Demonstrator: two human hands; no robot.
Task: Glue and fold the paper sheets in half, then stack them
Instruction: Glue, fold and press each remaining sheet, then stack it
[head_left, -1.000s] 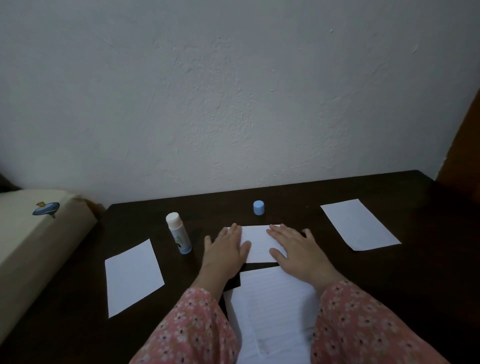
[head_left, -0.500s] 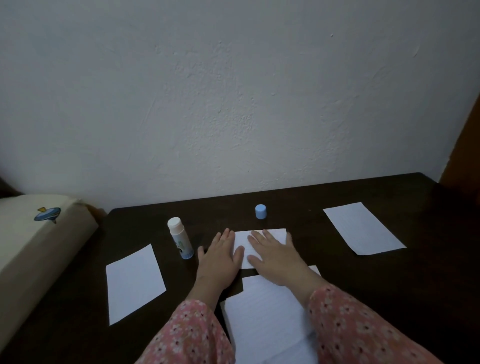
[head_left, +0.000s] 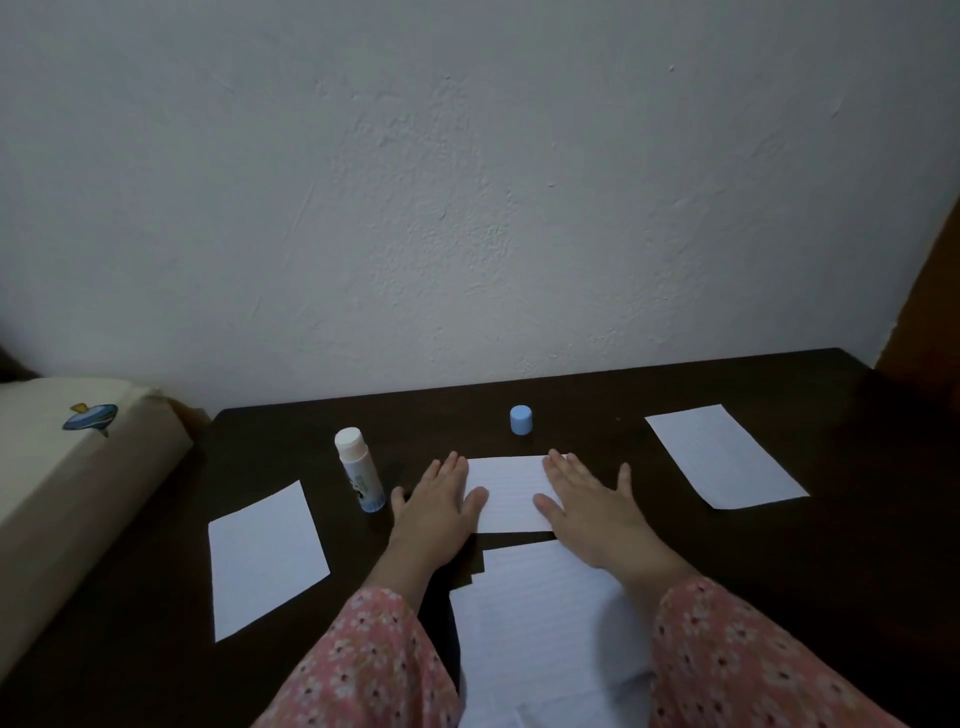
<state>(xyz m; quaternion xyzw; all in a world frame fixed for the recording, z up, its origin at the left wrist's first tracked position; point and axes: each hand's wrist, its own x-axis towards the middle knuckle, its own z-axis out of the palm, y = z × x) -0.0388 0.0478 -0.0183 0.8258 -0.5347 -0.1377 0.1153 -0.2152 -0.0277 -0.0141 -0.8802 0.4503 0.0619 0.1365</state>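
Both hands flat with fingers spread: left hand and right hand have slid apart from the middle to the ends of the folded sheet, so I'd say the crease is getting smoothed and stacking comes soon. It sits mid-table, thin lined paper on dark wood. Uncapped glue stick stands left, round blue cap behind.

Glue stick stands just left of left hand; cap sits beyond; table bare btwn right hand & far-right sheet.
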